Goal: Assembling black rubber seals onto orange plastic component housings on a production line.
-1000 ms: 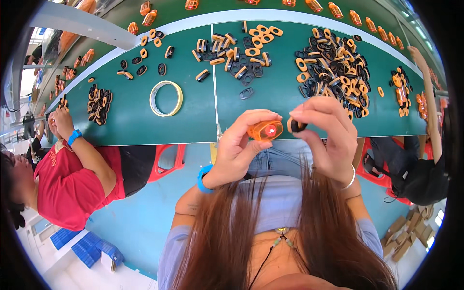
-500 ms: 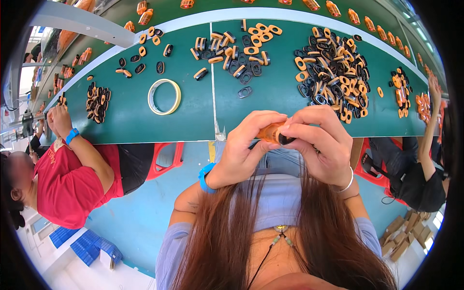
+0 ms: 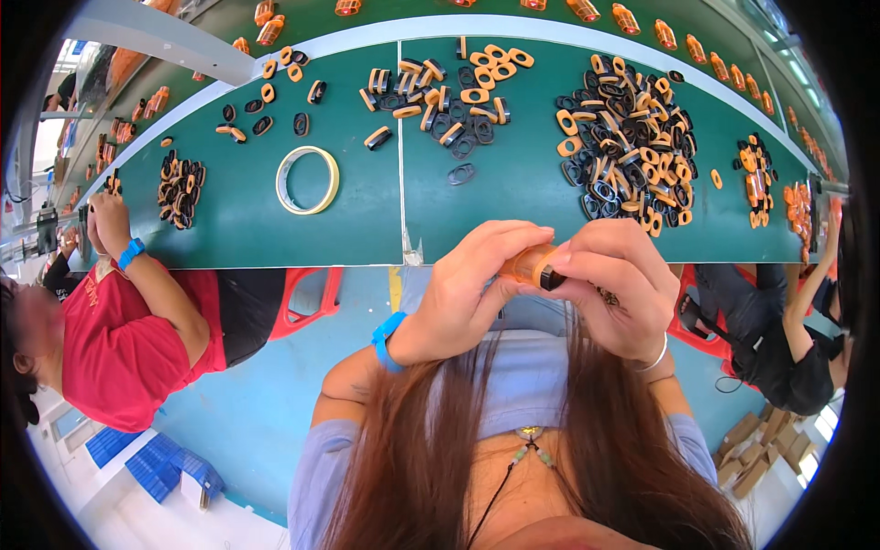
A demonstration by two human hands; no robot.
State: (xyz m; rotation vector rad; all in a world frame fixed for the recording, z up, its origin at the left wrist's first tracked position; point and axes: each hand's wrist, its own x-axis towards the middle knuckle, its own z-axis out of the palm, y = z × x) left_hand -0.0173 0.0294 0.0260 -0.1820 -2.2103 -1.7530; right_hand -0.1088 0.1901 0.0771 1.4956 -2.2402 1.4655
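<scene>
Over the table's near edge, my left hand (image 3: pixel 463 298) is closed round a translucent orange bottle-shaped piece (image 3: pixel 522 267), held tilted. My right hand (image 3: pixel 623 284) pinches a black-and-tan oval ring part (image 3: pixel 550 278) against the end of that piece. Whether the part is fully seated cannot be seen, as the fingers cover some of it. Beyond my right hand lies a large heap of black and tan oval rings (image 3: pixel 632 156). A looser group of the same rings (image 3: pixel 463 119) is spread straight ahead.
A roll of tape (image 3: pixel 285 183) lies flat on the green table (image 3: pixel 357 225). Orange pieces (image 3: pixel 626 19) stand along a raised green strip at the back. Co-workers sit on both sides: a red sleeve (image 3: pixel 137 284) at left, a dark-clad person (image 3: pixel 793 353) at right.
Both hands have come slightly lower, and the orange piece has tilted, with its black end showing more plainly between my fingers. The right co-worker's raised hand has dropped.
</scene>
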